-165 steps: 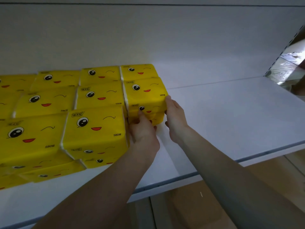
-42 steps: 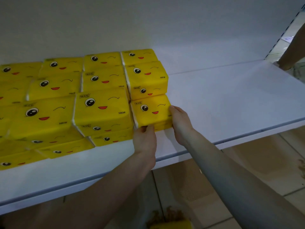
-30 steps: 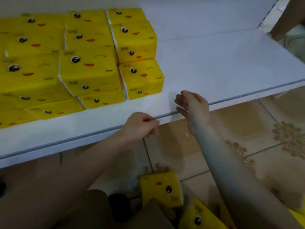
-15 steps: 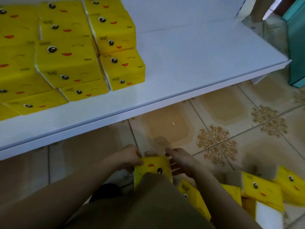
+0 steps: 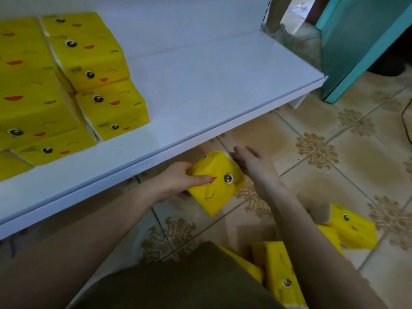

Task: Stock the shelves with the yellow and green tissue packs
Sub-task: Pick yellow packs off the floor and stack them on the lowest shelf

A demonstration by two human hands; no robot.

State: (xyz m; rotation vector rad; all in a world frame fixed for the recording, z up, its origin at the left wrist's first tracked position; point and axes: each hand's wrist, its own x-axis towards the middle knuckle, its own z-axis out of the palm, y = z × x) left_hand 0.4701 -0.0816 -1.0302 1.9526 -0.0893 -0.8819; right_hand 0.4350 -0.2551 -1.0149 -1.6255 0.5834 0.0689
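A yellow tissue pack (image 5: 215, 182) with a cartoon face is held in the air just below the front edge of the white shelf (image 5: 200, 90). My left hand (image 5: 176, 181) grips its left side, thumb across the top face. My right hand (image 5: 254, 168) presses straight fingers against its right side. Several yellow tissue packs (image 5: 66, 81) are stacked in rows on the left half of the shelf. More yellow packs (image 5: 352, 228) lie on the tiled floor at the lower right. No green packs are in view.
The right half of the white shelf is bare up to its end. A teal cabinet (image 5: 361, 41) stands to the right of the shelf. Patterned floor tiles (image 5: 323, 150) spread below. My knee in dark cloth (image 5: 178, 282) fills the bottom middle.
After setting a pack on the shelf's front row, both hands dropped to the floor, took another yellow pack and have now lifted it up toward the shelf edge.
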